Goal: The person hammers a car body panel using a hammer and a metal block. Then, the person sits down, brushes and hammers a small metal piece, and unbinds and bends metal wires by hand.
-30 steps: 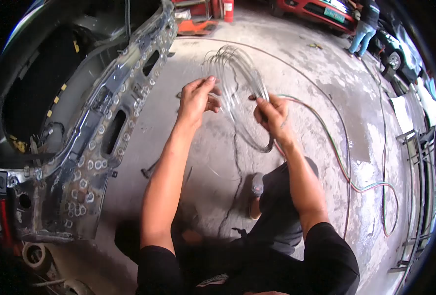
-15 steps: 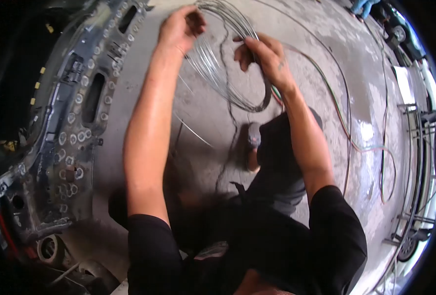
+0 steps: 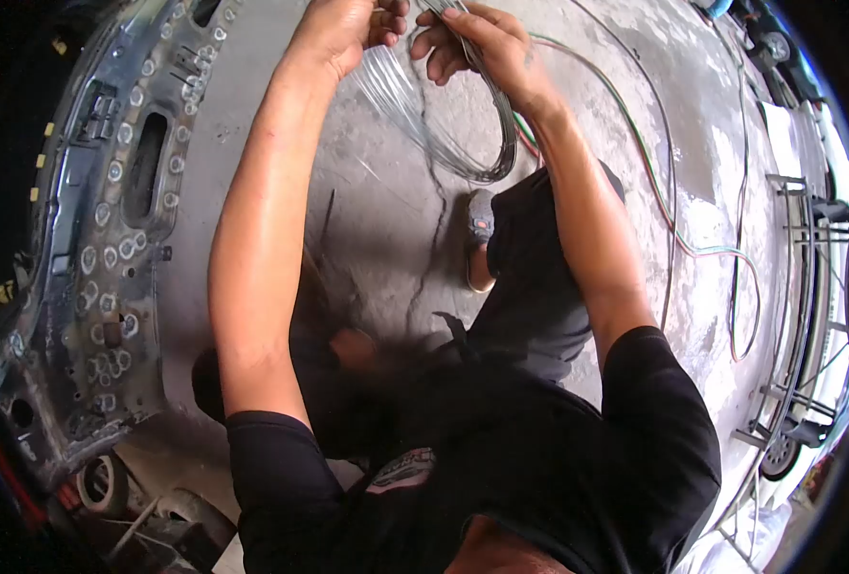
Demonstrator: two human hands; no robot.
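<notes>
A coil of thin, shiny wire [image 3: 490, 172] hangs in large loops at the top middle, its upper end cut off by the frame edge. My right hand [image 3: 487, 43] grips the coil's right side between thumb and fingers, with the other fingers partly spread. Beside the coil's left side is my left hand [image 3: 348, 29], its fingers curled; whether a strand lies between them is hidden. The lower loops hang above the cracked concrete floor [image 3: 377, 239].
On the left stands a bare metal car body panel [image 3: 109, 249] with ringed weld marks. Hoses [image 3: 649, 163] run across the floor at right. A metal rack [image 3: 798, 316] stands at the far right. Round parts [image 3: 104, 486] lie at the lower left.
The view has tilted down, so hands and coil sit higher in it. My left hand has moved closer to my right hand, and its fingers have curled.
</notes>
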